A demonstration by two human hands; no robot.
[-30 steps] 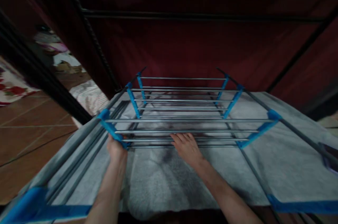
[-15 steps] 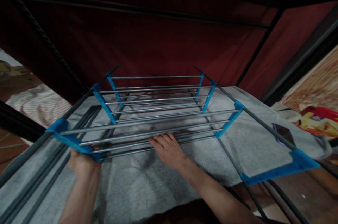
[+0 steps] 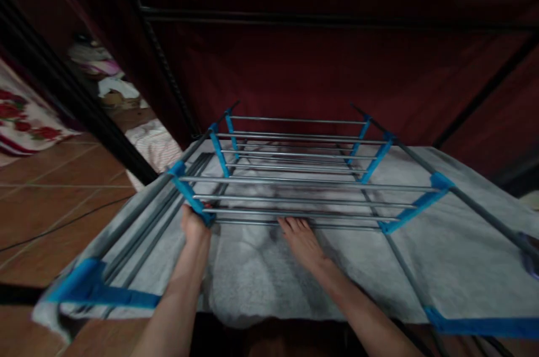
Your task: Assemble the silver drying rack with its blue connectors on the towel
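A rack of grey metal tubes and thin metal rods point(image 3: 252, 198) joined by blue plastic brackets lies on a grey cloth. My left hand point(image 3: 196, 226) is closed around the lower end of the left blue bracket point(image 3: 185, 188) of the nearest rod section; its fingertips are partly hidden behind the bracket. The fingers of my right hand point(image 3: 301, 240) curl over the lowest rod of that section, near its middle, and the thumb is hidden. Opposite stands the right blue bracket point(image 3: 415, 208). Closer to me, another blue bracket point(image 3: 90, 287) sits on the left tube with no rods in it.
Beneath the rack spreads the grey cloth point(image 3: 244, 284). A dark red fabric panel point(image 3: 295, 71) with black bars rises behind. To the left are a tiled floor point(image 3: 54, 200), a thin cable and a striped cloth point(image 3: 154, 146). Loose grey tubes point(image 3: 168, 200) lie along the left side.
The view has turned left, so the rack appears farther right and the near left bracket shows. My right hand's fingertips have drawn back to the lowest rod. My left hand stays at the same bracket.
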